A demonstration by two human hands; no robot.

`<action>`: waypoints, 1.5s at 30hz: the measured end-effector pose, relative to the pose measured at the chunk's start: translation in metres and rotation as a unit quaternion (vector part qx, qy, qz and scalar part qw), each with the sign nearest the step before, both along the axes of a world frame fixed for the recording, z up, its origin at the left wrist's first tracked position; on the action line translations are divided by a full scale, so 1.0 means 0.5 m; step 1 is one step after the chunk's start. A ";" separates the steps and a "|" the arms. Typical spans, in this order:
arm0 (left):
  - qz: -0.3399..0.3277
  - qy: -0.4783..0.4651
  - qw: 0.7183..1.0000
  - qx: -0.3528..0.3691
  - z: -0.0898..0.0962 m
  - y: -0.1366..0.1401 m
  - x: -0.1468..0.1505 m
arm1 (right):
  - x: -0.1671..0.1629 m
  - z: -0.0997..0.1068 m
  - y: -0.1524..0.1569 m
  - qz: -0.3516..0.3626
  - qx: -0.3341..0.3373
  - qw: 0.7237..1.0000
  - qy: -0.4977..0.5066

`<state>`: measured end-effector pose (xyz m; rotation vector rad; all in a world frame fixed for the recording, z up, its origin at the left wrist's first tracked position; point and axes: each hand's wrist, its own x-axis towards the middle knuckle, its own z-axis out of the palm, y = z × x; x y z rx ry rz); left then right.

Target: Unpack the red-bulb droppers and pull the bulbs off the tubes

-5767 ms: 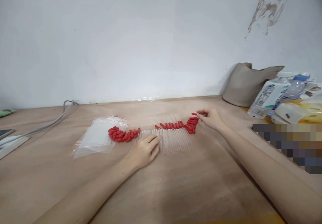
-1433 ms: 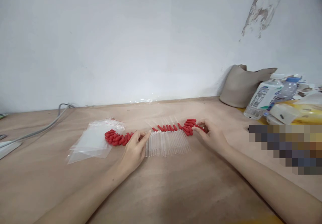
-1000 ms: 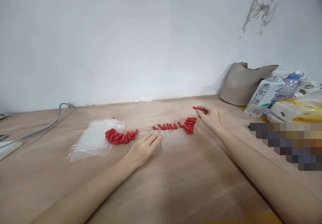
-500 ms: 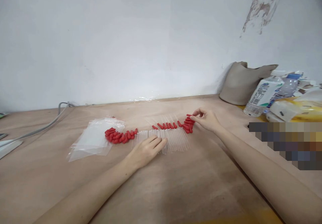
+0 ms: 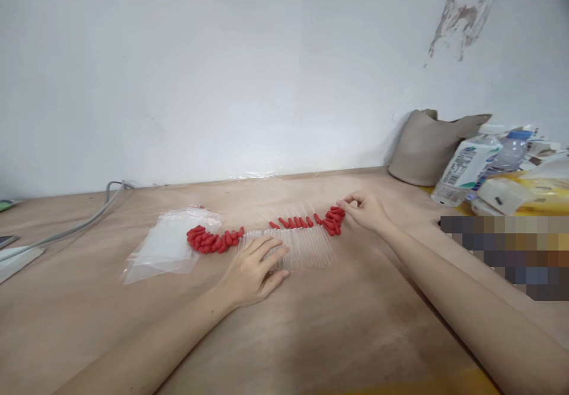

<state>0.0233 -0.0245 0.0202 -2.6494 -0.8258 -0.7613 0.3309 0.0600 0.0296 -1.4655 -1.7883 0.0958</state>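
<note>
My left hand rests over a row of clear, thin glass dropper tubes, palm down with its fingers apart, covering part of the row. At the right end of the row is a pile of red rubber bulbs. My right hand is at this pile, thumb and finger pinched at the end of a red rubber bulb. Behind the row lie several tubes with red bulbs fitted, their thin tips pointing away. More red bulbs curve along the left end.
Clear zip bags lie flat at the left, partly under the red bulbs. A grey cable runs across the table's left side. Against the wall at right stand a cut grey container, plastic bottles and a yellow bag.
My left hand has spread its fingers and drawn its thumb toward me over the tubes. My right hand has shifted slightly, and the top red bulb now sits lower against the pile.
</note>
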 end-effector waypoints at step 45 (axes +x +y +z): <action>0.003 -0.018 0.994 0.112 -0.015 -0.028 -0.015 | -0.196 -0.047 -0.192 0.239 0.277 0.916 -0.164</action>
